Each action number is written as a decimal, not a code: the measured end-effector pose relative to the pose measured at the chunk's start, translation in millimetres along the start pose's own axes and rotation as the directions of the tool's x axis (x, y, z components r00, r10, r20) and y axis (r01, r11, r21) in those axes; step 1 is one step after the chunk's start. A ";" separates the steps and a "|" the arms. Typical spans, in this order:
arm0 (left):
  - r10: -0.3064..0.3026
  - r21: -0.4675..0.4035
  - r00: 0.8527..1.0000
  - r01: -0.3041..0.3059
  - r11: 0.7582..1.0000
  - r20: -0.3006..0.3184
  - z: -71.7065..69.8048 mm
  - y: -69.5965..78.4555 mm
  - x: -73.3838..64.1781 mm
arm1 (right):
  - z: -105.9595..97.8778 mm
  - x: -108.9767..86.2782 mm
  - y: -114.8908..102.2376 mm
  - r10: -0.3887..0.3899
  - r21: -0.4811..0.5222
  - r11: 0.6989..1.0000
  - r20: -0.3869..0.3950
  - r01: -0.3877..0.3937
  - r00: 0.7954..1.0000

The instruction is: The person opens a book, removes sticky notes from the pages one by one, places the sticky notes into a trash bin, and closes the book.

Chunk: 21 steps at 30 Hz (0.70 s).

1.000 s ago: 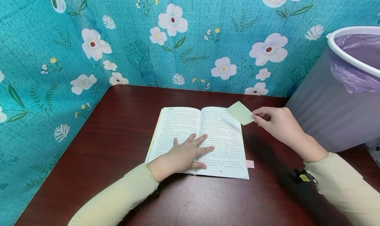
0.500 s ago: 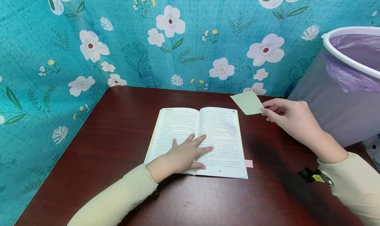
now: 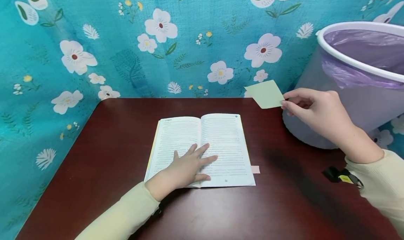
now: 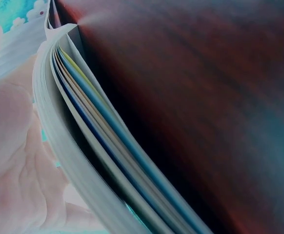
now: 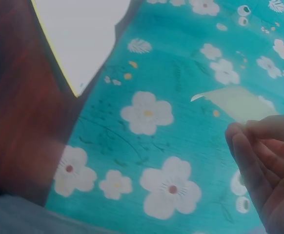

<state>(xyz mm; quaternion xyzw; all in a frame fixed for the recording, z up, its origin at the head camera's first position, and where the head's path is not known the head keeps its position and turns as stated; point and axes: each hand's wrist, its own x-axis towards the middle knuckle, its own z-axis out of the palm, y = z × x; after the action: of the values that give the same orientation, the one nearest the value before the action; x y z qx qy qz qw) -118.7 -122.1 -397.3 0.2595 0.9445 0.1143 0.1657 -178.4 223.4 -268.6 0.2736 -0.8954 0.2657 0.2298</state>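
An open book (image 3: 183, 131) with printed pages lies on the table. My left hand (image 3: 186, 170) rests across its middle fold, fingers spread and straight over the lower pages. In the left wrist view the book's page edges (image 4: 78, 141) curve beside the palm (image 4: 10, 146). Between thumb and fingertips, my right hand (image 3: 325, 117) pinches a pale green sticky note (image 3: 266, 94) by one corner. It is held up beyond the book's top right corner, in front of the trash bin. One corner of the note (image 5: 237, 103) curls in the right wrist view.
A grey trash bin (image 3: 375, 103) lined with a purple bag (image 3: 344, 75) stands at the right. A pink tab (image 3: 255, 169) sticks out from the book's right edge. Blue flowered cloth (image 3: 189, 68) borders the dark red table (image 3: 110, 145) at the back and left.
My right hand has carried the sticky note up and rightward, away from the book's page. The head view has turned to the right. My left hand stays on the book.
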 end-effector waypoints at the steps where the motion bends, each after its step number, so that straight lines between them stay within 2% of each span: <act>1: 0.002 -0.006 1.000 -0.002 1.000 -0.006 0.5 -0.1 -0.7 | -3.9 0.6 -1.3 0.000 -0.007 1.000 -0.008 0.000 1.000; 8: 0.025 -0.012 0.999 -0.025 1.000 -0.045 4.7 -0.4 -2.0 | -31.5 5.6 -9.5 0.016 -0.034 0.999 -0.078 -0.019 0.997; 15: 0.031 -0.014 0.998 -0.032 0.999 -0.048 5.2 -0.4 -2.7 | -52.9 9.2 -14.4 0.109 -0.012 0.994 -0.122 -0.111 0.987; 21: 0.045 -0.001 0.998 -0.045 0.999 -0.054 5.4 -0.9 -1.3 | -68.3 8.3 -11.7 0.174 0.026 0.985 -0.186 -0.172 0.967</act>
<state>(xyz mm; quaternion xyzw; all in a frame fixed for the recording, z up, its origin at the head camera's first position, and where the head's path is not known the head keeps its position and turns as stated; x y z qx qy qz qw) -116.1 -122.8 -402.2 0.2774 0.9424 0.1261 0.1381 -159.2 253.2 -208.4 0.1691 -0.8889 0.3137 0.2879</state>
